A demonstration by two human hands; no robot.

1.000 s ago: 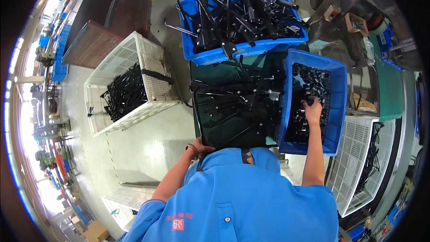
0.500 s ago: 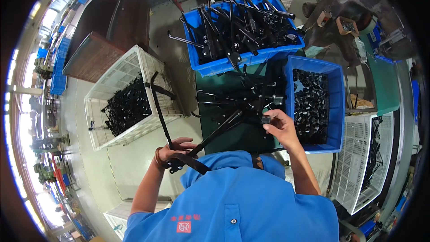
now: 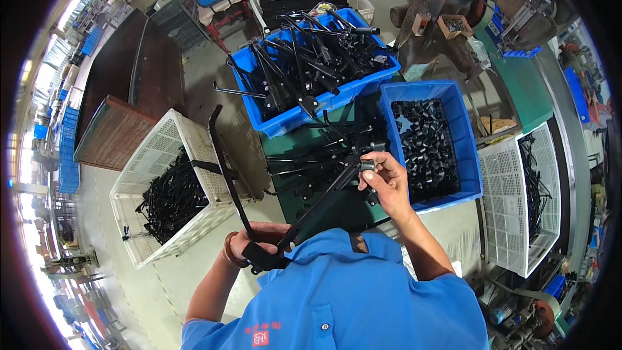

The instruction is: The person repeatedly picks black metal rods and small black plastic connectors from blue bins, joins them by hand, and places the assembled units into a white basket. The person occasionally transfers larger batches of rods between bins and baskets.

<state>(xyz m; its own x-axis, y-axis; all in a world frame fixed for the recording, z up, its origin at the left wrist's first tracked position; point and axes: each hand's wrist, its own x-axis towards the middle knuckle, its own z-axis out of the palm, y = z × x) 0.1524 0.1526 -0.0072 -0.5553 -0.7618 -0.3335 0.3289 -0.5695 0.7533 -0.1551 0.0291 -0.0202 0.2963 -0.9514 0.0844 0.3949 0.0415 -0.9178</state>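
My left hand [image 3: 251, 236] is closed around the lower end of a black metal frame [image 3: 225, 163], near a flat black piece by the wrist. One bent bar of the frame rises to the far left. Its other bar [image 3: 314, 209] slants across toward my right hand [image 3: 389, 186]. Between the fingertips and thumb of that hand is a small curved black metal clip [image 3: 367, 165]. The clip is at the far end of the slanting bar; whether it touches the bar I cannot tell. Behind them, several black metal rods [image 3: 291, 167] lie on the green tabletop [image 3: 324, 217].
A blue bin [image 3: 285, 126] piled with black metal assemblies stands at the back. To the right, another blue bin [image 3: 472, 155] holds many small curved clips. White crates [image 3: 146, 168] with black parts flank the table. A brown wooden cabinet [image 3: 116, 129] is far left.
The clip in my right hand has come to the far end of the slanting bar, which now points more toward that hand. My left hand keeps its grip, and the view has shifted.
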